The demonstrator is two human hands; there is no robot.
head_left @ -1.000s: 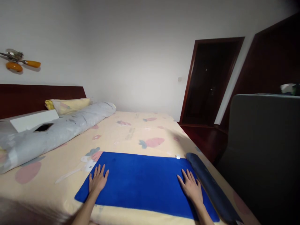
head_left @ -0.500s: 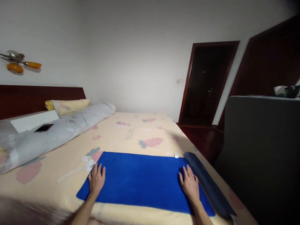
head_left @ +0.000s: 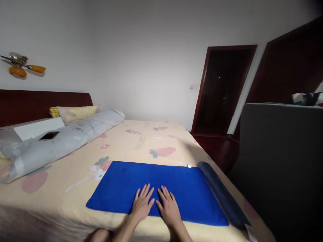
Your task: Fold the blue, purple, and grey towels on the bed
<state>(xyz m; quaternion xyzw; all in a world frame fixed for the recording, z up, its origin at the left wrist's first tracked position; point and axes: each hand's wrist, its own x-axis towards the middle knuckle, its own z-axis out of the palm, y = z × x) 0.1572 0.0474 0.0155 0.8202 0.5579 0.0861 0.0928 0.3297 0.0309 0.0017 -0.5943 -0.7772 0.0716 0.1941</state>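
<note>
A blue rectangular cloth [head_left: 161, 174] lies spread flat near the front edge of the bed, a small white tag on its far edge. My left hand [head_left: 141, 203] rests on the cloth's near middle, fingers spread. Close beside it, my right hand [head_left: 168, 205] lies on the cloth too, its fingers stretched out. The two thumbs are nearly side by side, and neither hand grips anything. Along the cloth's right side lies a long dark blue roll [head_left: 223, 195] with a white label at its near end.
The bed [head_left: 131, 141] has a cream sheet with strawberry prints. On the left lie a rolled grey quilt [head_left: 83, 132], a phone [head_left: 49, 135], a white box [head_left: 39, 128] and a yellow pillow [head_left: 78, 113]. A dark chair back [head_left: 277, 151] stands at the right.
Both hands have moved inward from the left and right sides of the cloth to its near middle. The cloth still lies flat, and the view has shifted slightly.
</note>
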